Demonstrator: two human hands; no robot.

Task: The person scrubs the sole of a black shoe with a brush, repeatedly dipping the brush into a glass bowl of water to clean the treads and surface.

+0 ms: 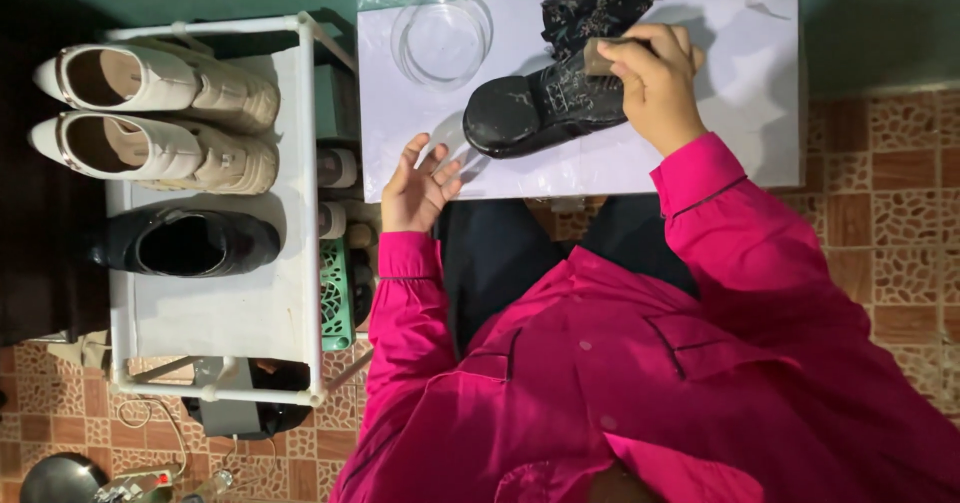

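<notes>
A black lace-up boot (540, 103) lies on its side on a white sheet (740, 113), sole toward the sheet's near edge. My right hand (655, 78) presses a small brown sponge or brush (597, 58) against the boot's upper. My left hand (418, 185) rests at the sheet's near edge, fingers spread, holding nothing, a little short of the boot's toe. Both arms wear bright pink sleeves.
A clear glass bowl (441, 38) stands on the sheet left of the boot. A white shoe rack (290, 263) at the left holds a pair of white boots (160, 113) and one black shoe (185, 243). Brown patterned floor tiles (900, 193) lie to the right.
</notes>
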